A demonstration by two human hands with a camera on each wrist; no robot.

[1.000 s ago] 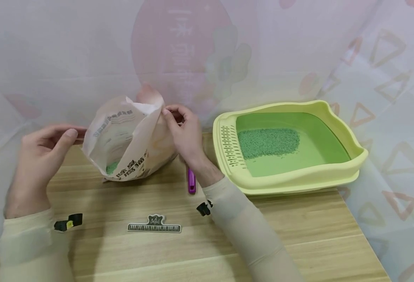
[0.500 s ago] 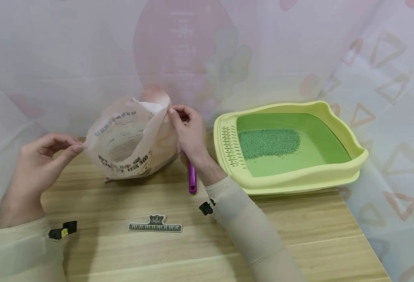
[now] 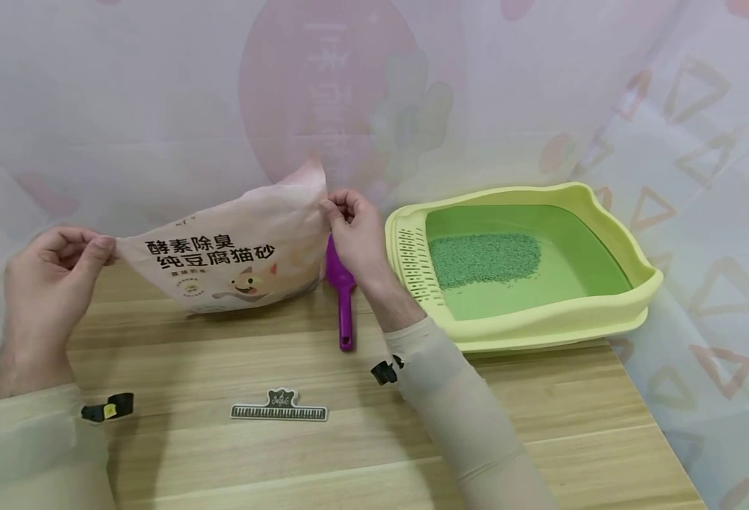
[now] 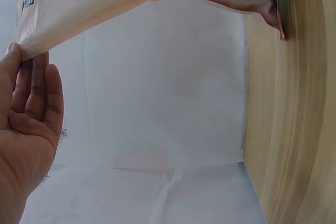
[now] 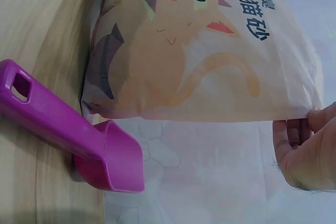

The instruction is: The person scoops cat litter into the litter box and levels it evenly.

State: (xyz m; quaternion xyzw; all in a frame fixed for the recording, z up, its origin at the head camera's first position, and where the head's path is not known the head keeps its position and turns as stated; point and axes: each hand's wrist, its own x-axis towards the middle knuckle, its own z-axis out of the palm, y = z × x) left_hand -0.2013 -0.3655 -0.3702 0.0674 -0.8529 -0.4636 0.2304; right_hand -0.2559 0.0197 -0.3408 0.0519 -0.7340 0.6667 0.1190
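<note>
A pale cat litter bag [image 3: 240, 248] with dark lettering and an orange cat print stands at the back left of the table. My left hand [image 3: 55, 283] pinches its left top corner between thumb and fingers, and my right hand [image 3: 358, 230] pinches the right top corner. Stretched between them, the bag's mouth lies flat and its inside is hidden. In the left wrist view the left hand [image 4: 29, 108] grips the corner from below. The right wrist view has the right hand [image 5: 307, 148] at the bag's edge, with a purple scoop [image 5: 79, 129] beside the bag's base.
Right of the bag stands a yellow-green litter box [image 3: 533, 326] holding a patch of green pellets [image 3: 489, 258]. A black-and-white piano-pattern clip [image 3: 280, 406] lies near the front of the wooden table [image 3: 272, 467]. Patterned white cloth [image 3: 157, 85] hangs close behind.
The bag's mouth has gone from gaping to pulled flat, its printed front now facing forward. My left hand has moved left with its corner, my right hand slightly right, uncovering more of the scoop.
</note>
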